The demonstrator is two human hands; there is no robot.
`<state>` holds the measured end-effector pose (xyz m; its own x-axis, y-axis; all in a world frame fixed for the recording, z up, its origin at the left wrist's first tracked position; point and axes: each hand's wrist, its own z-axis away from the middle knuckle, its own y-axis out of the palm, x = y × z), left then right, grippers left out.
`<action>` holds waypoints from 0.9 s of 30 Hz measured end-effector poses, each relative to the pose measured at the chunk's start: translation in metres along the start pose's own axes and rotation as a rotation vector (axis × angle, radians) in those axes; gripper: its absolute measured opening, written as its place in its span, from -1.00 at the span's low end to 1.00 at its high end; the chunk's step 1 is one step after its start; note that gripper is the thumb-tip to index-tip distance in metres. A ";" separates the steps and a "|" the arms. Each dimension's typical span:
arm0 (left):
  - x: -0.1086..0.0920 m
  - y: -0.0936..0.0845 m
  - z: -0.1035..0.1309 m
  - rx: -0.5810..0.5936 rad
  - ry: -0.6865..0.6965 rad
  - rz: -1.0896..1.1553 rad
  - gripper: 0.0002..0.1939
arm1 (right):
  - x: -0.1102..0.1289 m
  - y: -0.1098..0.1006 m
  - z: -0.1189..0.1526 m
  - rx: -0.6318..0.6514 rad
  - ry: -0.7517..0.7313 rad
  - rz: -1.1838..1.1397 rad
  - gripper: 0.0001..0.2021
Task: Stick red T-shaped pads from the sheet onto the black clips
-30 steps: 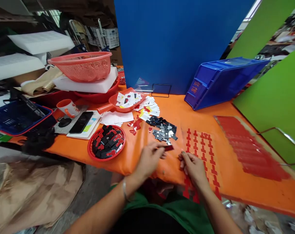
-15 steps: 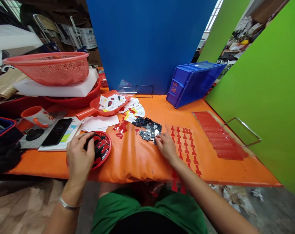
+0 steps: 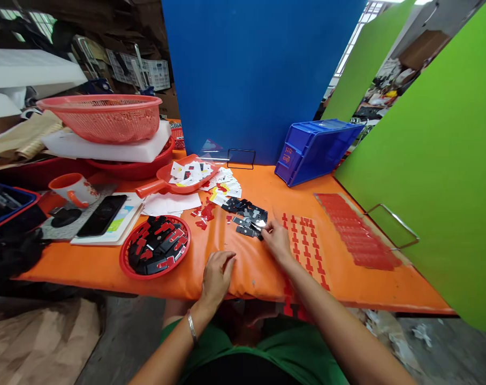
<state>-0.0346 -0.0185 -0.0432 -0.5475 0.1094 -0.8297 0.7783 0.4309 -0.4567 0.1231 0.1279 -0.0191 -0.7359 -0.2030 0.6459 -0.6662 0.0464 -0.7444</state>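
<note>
My right hand (image 3: 276, 239) reaches into a small pile of black and grey flat pieces (image 3: 246, 214) on the orange table cover (image 3: 247, 267), its fingertips pinching one piece at the pile's near edge. My left hand (image 3: 217, 275) rests on the cover near the front edge, fingers loosely curled and holding nothing. A round red tray (image 3: 155, 246) filled with black-and-red pieces lies to the left of that hand. A sheet of red T-shaped stickers (image 3: 307, 246) lies just right of my right hand.
At the back stand a red scoop with white papers (image 3: 184, 175), a tilted blue bin (image 3: 313, 149) and a blue board (image 3: 259, 75). A phone (image 3: 102, 207), a mug (image 3: 72, 189), a red mesh basket (image 3: 102, 116) sit left. A red sheet (image 3: 357, 230) and green panel (image 3: 435, 160) lie right.
My left hand has left the round red tray and moved right to the table's front edge. My right hand stayed at the pile of black and grey pieces.
</note>
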 end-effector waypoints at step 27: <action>-0.045 0.014 -0.021 0.261 -0.063 -0.410 -0.74 | -0.020 -0.016 0.079 0.052 -0.663 0.027 -0.59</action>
<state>-0.0055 0.0011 -0.0056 -0.8112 -0.0803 -0.5792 0.5583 0.1877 -0.8081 0.1581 0.0538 -0.0335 -0.5112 -0.7617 0.3981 -0.6295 0.0165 -0.7768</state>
